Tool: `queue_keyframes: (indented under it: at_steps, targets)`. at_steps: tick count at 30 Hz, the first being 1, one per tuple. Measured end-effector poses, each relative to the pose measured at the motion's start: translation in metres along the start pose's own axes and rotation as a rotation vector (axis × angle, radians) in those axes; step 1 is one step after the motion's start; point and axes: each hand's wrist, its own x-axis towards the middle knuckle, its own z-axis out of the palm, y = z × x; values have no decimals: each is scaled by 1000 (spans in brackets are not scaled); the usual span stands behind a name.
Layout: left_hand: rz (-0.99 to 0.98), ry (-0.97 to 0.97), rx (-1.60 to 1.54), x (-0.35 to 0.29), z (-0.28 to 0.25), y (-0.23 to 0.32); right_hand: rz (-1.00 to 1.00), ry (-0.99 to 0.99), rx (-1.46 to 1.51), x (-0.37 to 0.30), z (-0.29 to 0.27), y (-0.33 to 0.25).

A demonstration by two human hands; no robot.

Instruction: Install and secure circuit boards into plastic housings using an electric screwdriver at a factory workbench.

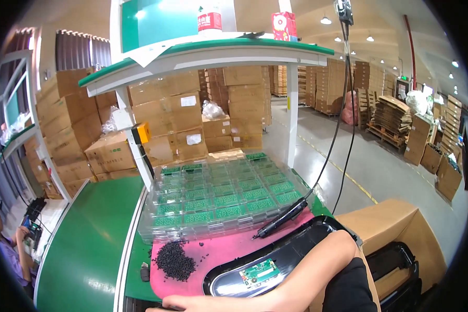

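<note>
My right forearm reaches from the right across the front of the pink mat (218,249). My right hand (192,303) is at the lower edge, largely cut off; whether it holds anything is hidden. Just beyond it lies a heap of small black screws or similar parts (175,261). A glossy black, elongated plastic housing (221,287) rests on the mat, partly under my forearm. Inside it sits a small green circuit board (260,273). Behind the housing, a black corded electric screwdriver (282,218) leans against the clear trays. My left hand is out of view.
Stacked clear plastic trays (215,218) hold several green circuit boards. An open cardboard box (395,223) with black housings stands at right. Cables (343,104) hang down to the screwdriver. A green-edged shelf (213,52) spans above. At far left another person (15,255) works.
</note>
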Motion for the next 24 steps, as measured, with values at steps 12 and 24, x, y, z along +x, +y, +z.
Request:
queue_keyframes:
  at_steps: [12, 24]
  targets:
    - [16, 420, -531, -25, -24, -25, -133, 240, -67, 33, -4, 9]
    - [-71, 539, -980, -45, -100, 16, -38, 117, -192, 27, 16, -5]
